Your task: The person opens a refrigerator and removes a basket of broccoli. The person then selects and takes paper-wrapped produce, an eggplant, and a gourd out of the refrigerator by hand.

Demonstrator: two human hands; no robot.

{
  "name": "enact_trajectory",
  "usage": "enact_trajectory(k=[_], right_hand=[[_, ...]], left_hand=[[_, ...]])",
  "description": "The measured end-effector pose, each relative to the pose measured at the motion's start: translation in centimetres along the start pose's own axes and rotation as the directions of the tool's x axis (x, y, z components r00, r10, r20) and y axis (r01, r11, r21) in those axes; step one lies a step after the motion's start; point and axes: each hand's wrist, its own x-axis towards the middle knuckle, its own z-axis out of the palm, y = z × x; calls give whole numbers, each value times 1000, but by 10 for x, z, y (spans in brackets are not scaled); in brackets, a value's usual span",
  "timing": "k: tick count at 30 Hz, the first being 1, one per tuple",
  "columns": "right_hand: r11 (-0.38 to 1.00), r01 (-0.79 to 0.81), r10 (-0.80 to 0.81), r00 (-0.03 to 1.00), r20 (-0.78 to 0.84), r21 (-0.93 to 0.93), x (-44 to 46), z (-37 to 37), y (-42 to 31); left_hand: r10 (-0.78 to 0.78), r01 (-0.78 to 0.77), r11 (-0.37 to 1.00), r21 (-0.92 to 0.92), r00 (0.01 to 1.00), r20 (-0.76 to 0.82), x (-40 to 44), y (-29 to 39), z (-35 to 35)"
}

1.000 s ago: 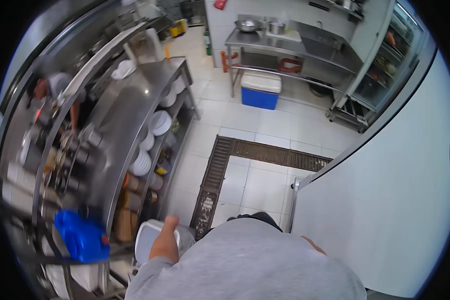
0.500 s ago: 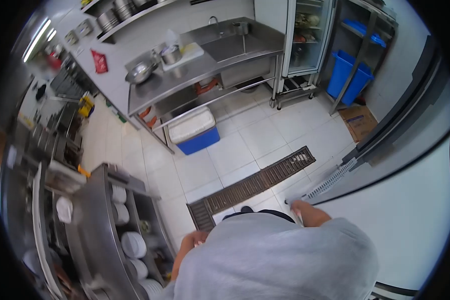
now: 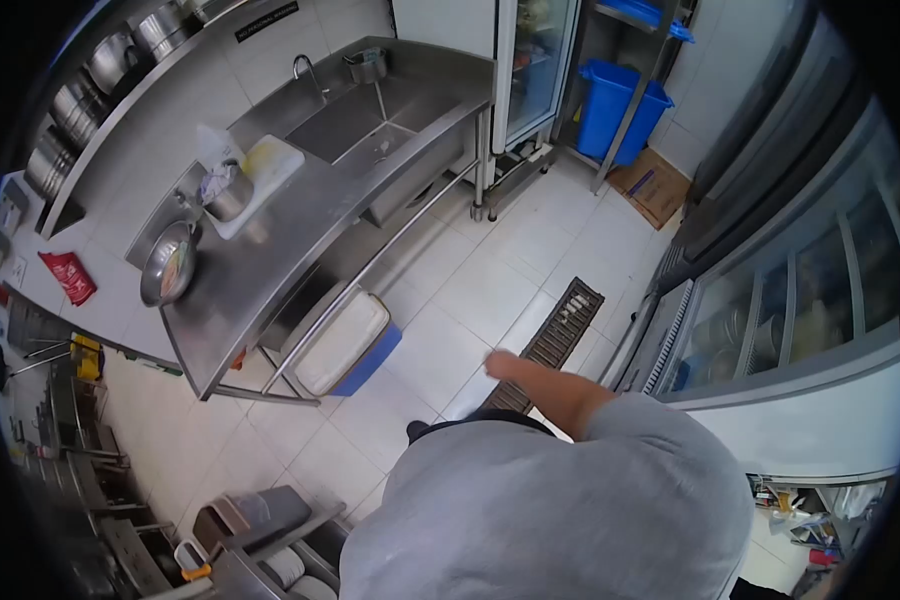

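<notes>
The slotted drain grate lay set in the floor, behind and below the right hand as the view looked down. That hand had its fingers folded loosely inward; nothing showed in it, though I cannot tell whether it held something small. The left hand was out of sight, so its state cannot be told.

The likeliest trouble was underfoot: a toe could catch on the grate's ribs, or a sole slide on the smooth floor tiles if they were wet. The cool box, left of the right hand, could trip a shin, jutting out partly from under the steel surface.

The grate was a long, dark, ribbed strip with pale bits on its far end; the box was blocky, with a dull white lid over a blue body. Further left, the surface had a brushed sheen and bore a round metal bowl and a cylindrical pot. Right of the hand stood a glass-fronted fridge; beyond it, flattened brown cardboard.
</notes>
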Motion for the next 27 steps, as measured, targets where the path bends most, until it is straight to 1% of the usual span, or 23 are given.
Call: enact_trajectory(k=[1, 2, 4, 5, 6, 7, 8, 9, 11, 13, 14, 15, 16, 17, 18, 20, 21, 22, 23, 24, 25, 26, 27], right_hand=[[990, -86, 114, 954, 276, -112, -5, 8, -7], [999, 1, 19, 873, 488, -40, -7, 33, 1], [962, -251, 252, 646, 721, -111, -25, 38, 10], [968, -164, 249, 734, 632, -190, -46, 5, -9], [917, -394, 326, 827, 458, 60, -58, 44, 16], [825, -544, 368, 723, 585, 155, -64, 68, 33], [772, -617, 386, 647, 658, 154, -60, 79, 53], [715, -685, 399, 563, 724, 138, -56, 92, 75], [745, -667, 438, 511, 739, 20, -26, 91, 131], [756, -651, 482, 480, 733, -71, 31, 71, 171], [751, -650, 495, 441, 749, -113, 36, 73, 169], [963, 64, 128, 747, 652, -263, 40, -22, 141], [896, 71, 212, 799, 563, -438, 60, -93, 98], [925, -378, 326, 840, 434, 36, 81, -80, 115], [617, -513, 429, 855, 291, 596, 103, -64, 135], [375, -529, 519, 800, 300, 761, 130, -135, 86], [247, -506, 562, 769, 303, 826, 143, -184, 50], [305, -510, 605, 756, 250, 805, 148, -216, 16], [476, -500, 588, 793, 162, 723, 158, -212, 12], [626, -494, 567, 819, 83, 603, 153, -199, 7], [749, -492, 542, 840, 15, 443, 153, -194, 6], [710, -550, 561, 819, 119, 440, 150, -192, 0], [667, -614, 568, 786, 244, 423, 134, -186, -13]], left_hand=[[31, -31, 998, -47, 1000, 0, 17, 36, -27], [96, -96, 990, -101, 995, -7, 43, 82, -57], [260, -267, 947, -181, 964, -61, 76, 184, -97], [339, -358, 929, -93, 924, -175, 78, 246, -110], [504, -498, 862, 90, 828, -244, 91, 301, -133], [653, -591, 756, 280, 704, -277, 106, 355, -154], [756, -720, 645, 255, 553, -350, 54, 415, -149], [714, -799, 601, 14, 529, -458, 27, 459, -150], [734, -870, 492, 25, 400, -549, 8, 534, -161], [705, -837, 547, 8, 455, -544, -30, 582, -164], [661, -828, 549, -111, 511, -550, -28, 592, -170], [624, -817, 532, -225, 557, -548, -23, 611, -178], [597, -799, 499, -336, 597, -536, -17, 630, -187], [549, -780, 513, -358, 619, -561, -7, 641, -200], [508, -765, 519, -382, 636, -582, 8, 656, -220], [448, -717, 453, -529, 696, -561, 25, 694, -257], [429, -661, 400, -635, 748, -507, 32, 707, -279], [503, -652, 283, -703, 725, -470, 62, 716, -304], [358, -538, 242, -808, 823, -441, 82, 738, -328], [645, -540, 261, -800, 714, -272, 117, 741, -360], [476, -555, 304, -774, 793, -381, 100, 758, -360], [465, -596, 314, -739, 775, -428, 95, 766, -361], [326, -477, 295, -828, 865, -382, 143, 768, -387]])
